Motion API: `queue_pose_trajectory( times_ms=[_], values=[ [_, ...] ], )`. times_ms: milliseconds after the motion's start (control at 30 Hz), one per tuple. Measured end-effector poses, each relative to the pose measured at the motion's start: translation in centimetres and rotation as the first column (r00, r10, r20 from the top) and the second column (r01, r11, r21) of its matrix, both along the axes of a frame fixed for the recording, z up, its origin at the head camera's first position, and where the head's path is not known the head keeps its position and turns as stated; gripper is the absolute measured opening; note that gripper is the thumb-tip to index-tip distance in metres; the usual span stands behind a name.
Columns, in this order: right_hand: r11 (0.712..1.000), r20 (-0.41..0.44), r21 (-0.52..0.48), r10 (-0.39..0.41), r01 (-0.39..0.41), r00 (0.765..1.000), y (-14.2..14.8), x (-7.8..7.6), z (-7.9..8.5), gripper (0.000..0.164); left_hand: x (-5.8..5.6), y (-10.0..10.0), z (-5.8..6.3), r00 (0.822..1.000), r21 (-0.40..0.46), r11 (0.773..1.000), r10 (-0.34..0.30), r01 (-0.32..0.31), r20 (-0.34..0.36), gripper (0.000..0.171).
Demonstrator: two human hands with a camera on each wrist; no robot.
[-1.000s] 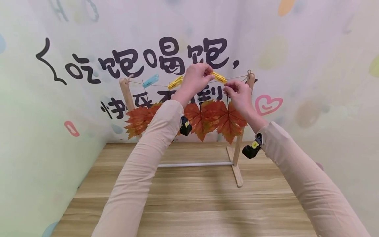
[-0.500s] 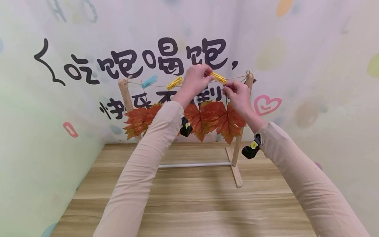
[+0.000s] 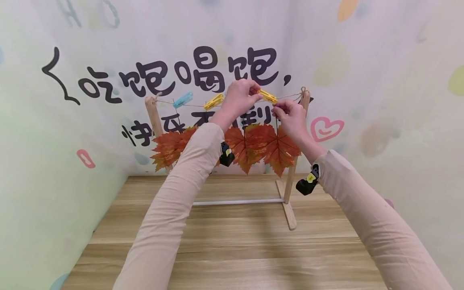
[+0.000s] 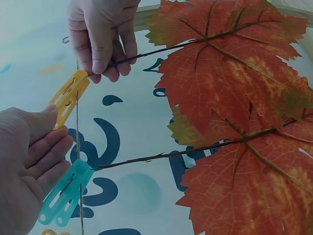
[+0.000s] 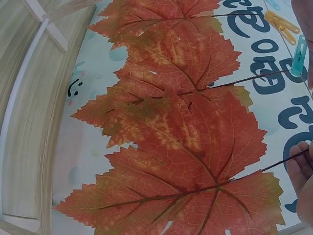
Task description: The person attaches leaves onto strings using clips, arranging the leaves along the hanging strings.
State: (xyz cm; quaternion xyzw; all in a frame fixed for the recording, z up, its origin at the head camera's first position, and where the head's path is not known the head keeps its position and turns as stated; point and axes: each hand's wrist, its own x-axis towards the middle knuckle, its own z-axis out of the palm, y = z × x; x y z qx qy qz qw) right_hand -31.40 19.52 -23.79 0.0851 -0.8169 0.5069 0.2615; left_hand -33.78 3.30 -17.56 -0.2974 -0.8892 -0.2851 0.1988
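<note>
My left hand (image 3: 239,96) pinches the tail end of a yellow clothespin (image 3: 267,96) on the twine (image 4: 78,132). Beside its other end, my right hand (image 3: 291,117) holds the thin dark stem (image 4: 161,50) of an orange-red maple leaf (image 3: 279,149) between thumb and fingers. In the left wrist view, the stem's tip reaches the clothespin's jaws, right at the twine. Just below, a teal clothespin (image 4: 66,193) grips a second leaf stem on the same line. The right wrist view has the hanging leaves (image 5: 215,186) overlapping, with the right fingers (image 5: 298,169) at one stem.
Another yellow clothespin (image 3: 214,101) and a light blue one (image 3: 183,100) sit further left on the twine. Two wooden posts (image 3: 291,181) hold the line, joined low by a white rod (image 3: 239,201). The stand is on a wood-grain table (image 3: 232,245) before a printed backdrop (image 3: 326,48).
</note>
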Motion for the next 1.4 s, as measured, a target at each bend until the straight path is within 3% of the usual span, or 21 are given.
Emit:
queue_pose_trajectory(
  times_ms=[333,867,1067,1400],
  values=[
    [1.0,-0.011,0.007,0.023,-0.023,1.0,0.0,0.1,-0.3,0.02,-0.1,-0.5,0.4,0.998,-0.106,0.994,-0.006,0.012,0.056,0.029],
    [1.0,-0.032,0.023,0.016,-0.016,0.999,-0.1,0.5,-0.8,0.021,0.2,-1.4,0.4,0.999,-0.208,0.977,0.05,-0.052,-0.014,0.037],
    [0.998,-0.036,0.052,-0.018,0.02,0.999,0.2,1.1,-0.9,0.023,0.4,-1.8,0.3,0.998,-0.206,0.977,0.048,-0.052,-0.027,0.04],
    [0.998,-0.043,0.059,-0.024,0.027,0.999,1.3,2.0,-1.2,0.024,1.1,-3.2,0.1,0.998,-0.111,0.994,0.001,-0.008,-0.065,0.044]
  ],
)
